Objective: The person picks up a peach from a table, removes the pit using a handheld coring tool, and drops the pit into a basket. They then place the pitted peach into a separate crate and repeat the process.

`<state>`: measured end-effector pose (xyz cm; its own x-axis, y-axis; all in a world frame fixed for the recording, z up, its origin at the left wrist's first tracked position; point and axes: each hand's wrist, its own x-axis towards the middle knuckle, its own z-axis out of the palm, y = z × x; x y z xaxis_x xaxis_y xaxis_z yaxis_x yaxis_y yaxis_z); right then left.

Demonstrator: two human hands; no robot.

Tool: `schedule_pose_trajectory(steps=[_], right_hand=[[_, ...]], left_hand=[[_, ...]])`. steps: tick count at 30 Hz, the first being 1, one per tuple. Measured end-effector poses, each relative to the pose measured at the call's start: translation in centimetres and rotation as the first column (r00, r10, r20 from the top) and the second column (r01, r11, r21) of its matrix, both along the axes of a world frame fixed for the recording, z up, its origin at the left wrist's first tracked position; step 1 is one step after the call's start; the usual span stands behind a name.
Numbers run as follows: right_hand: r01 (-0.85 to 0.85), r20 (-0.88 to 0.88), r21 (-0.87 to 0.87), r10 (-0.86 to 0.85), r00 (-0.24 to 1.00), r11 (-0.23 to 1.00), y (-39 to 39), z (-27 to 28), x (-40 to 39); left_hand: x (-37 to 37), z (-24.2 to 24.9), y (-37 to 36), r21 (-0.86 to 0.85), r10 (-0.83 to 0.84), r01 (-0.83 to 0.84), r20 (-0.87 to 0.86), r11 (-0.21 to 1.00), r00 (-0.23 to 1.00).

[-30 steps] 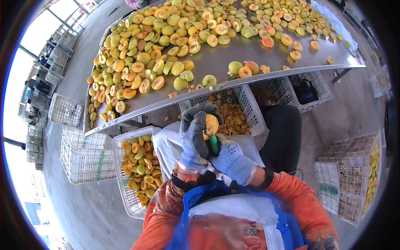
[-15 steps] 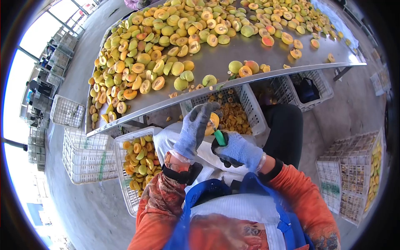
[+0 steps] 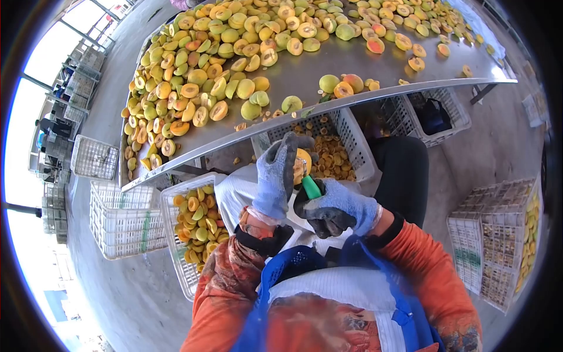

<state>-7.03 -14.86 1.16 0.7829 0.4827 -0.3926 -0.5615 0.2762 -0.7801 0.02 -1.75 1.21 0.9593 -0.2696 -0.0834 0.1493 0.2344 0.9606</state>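
My left hand (image 3: 275, 179), in a blue-grey glove with dark palm coating, is closed around a yellow peach half (image 3: 302, 162) above my lap. My right hand (image 3: 343, 208), gloved alike, grips a pitting tool by its green handle (image 3: 311, 188). The tool's metal end is against the cut face of the fruit; its exact shape is hard to see. Just beyond my hands, a white crate (image 3: 356, 138) under the table edge contains brownish-yellow scraps. Left of my lap, another white crate (image 3: 166, 217) holds peach halves (image 3: 202, 220).
A metal table (image 3: 352, 67) carries a large heap of cut peaches (image 3: 234, 35). A white crate (image 3: 451, 108) with a dark item sits beneath it at right. Stacked crates (image 3: 492, 240) stand on the right, and more crates (image 3: 126, 217) on the left.
My left hand has turned more upright around the peach half. My right hand and the green-handled tool have shifted slightly right, and the view has moved a little.
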Motion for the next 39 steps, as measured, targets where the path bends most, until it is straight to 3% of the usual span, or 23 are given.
schedule_pose_trajectory(steps=[3, 4, 7, 11, 14, 17, 20, 21, 24, 25, 27, 28, 29, 30, 31, 32, 34, 36, 37, 38, 39], right_hand=[[-0.087, -0.078, -0.062, 0.083, 0.994, 0.994, -0.5, 1.2, 0.1], [-0.120, -0.086, -0.086, 0.113, 0.990, 0.989, -0.5, 1.3, 0.3], [-0.030, -0.058, 0.147, 0.039, 0.998, 0.989, 0.1, 0.6, -0.1], [-0.079, -0.108, 0.241, 0.108, 0.988, 0.967, -1.2, -0.1, -0.6], [-0.059, -0.069, 0.256, 0.079, 0.994, 0.965, -0.8, 0.1, -0.3], [-0.030, -0.092, 0.340, 0.065, 0.994, 0.940, -0.4, -0.4, -0.2], [0.025, -0.124, 0.431, 0.032, 0.992, 0.902, -0.1, -0.4, 0.0], [0.029, -0.145, 0.462, 0.043, 0.988, 0.886, -0.2, -0.2, 0.3], [0.047, -0.085, 0.474, -0.008, 0.996, 0.879, -0.1, 0.8, 1.3], [0.059, -0.055, 0.448, -0.039, 0.998, 0.892, -0.5, 1.6, 1.5], [0.039, 0.022, 0.357, -0.050, 0.998, 0.933, -1.5, 1.4, 2.1], [0.038, 0.056, 0.314, -0.058, 0.997, 0.949, -2.2, 1.0, 2.3], [-0.072, -0.007, 0.264, 0.076, 0.997, 0.962, -3.9, 1.2, 2.5], [-0.108, 0.139, -0.224, 0.141, 0.980, 0.969, -4.4, -1.0, 2.9], [-0.044, 0.236, -0.660, 0.262, 0.936, 0.750, -4.2, -4.7, 3.6], [0.101, 0.254, -0.927, 0.405, 0.878, 0.362, -4.0, -7.0, 3.9], [0.093, 0.217, -0.932, 0.333, 0.918, 0.349, -4.1, -7.8, 4.1], [0.096, 0.211, -0.930, 0.301, 0.930, 0.356, -3.8, -8.5, 4.1], [0.129, 0.244, -0.922, 0.289, 0.926, 0.365, -3.7, -8.7, 4.5], [0.166, 0.277, -0.914, 0.271, 0.922, 0.370, -3.8, -8.8, 5.0], [0.182, 0.285, -0.915, 0.255, 0.924, 0.360, -4.0, -8.5, 5.1]], left_hand=[[1.0, 0.0, 1.2, 0.007, -0.255, 0.276, -0.360, 0.961, 0.897], [0.8, 0.2, 0.8, -0.011, -0.171, 0.175, -0.286, 0.984, 0.943], [-0.2, 0.7, -1.0, -0.132, 0.061, -0.073, -0.096, 0.989, 0.994], [0.9, -0.7, 0.6, -0.160, -0.327, 0.295, -0.240, 0.942, 0.914], [0.9, 0.2, 0.0, -0.038, -0.211, 0.208, -0.192, 0.977, 0.958], [1.0, -0.2, -0.5, -0.064, -0.151, 0.146, -0.095, 0.987, 0.984], [1.3, -0.2, -0.7, -0.288, -0.133, 0.037, -0.323, 0.957, 0.937], [1.2, -0.2, -1.2, -0.314, -0.081, -0.010, -0.275, 0.949, 0.958], [3.0, -2.8, 0.3, -0.451, -0.064, -0.123, -0.376, 0.884, 0.924], [3.2, -1.9, 0.6, -0.468, 0.031, -0.331, -0.541, 0.820, 0.841], [4.3, -2.4, 5.7, -0.400, 0.044, -0.266, -0.486, 0.877, 0.873], [4.5, -2.1, 8.2, -0.362, 0.117, -0.317, -0.478, 0.877, 0.870], [4.5, -1.7, 11.4, -0.201, 0.174, -0.275, -0.411, 0.940, 0.895], [4.5, -2.0, 15.1, 0.387, 0.311, -0.249, -0.106, 0.888, 0.944], [5.3, -3.4, 18.1, 0.505, 0.350, -0.310, 0.018, 0.806, 0.937], [6.1, -4.8, 21.1, 0.611, 0.378, -0.379, 0.138, 0.695, 0.915], [7.6, -2.0, 20.0, 0.744, 0.426, -0.418, 0.198, 0.521, 0.883], [10.1, -0.1, 15.6, 0.761, 0.273, -0.329, 0.206, 0.559, 0.940], [12.6, -3.5, 16.2, 0.722, 0.078, -0.282, 0.302, 0.632, 0.950], [14.7, -3.4, 13.6, 0.905, -0.008, -0.175, 0.193, 0.388, 0.981], [16.7, -4.8, 11.7, 0.940, -0.109, -0.132, 0.174, 0.313, 0.979]])
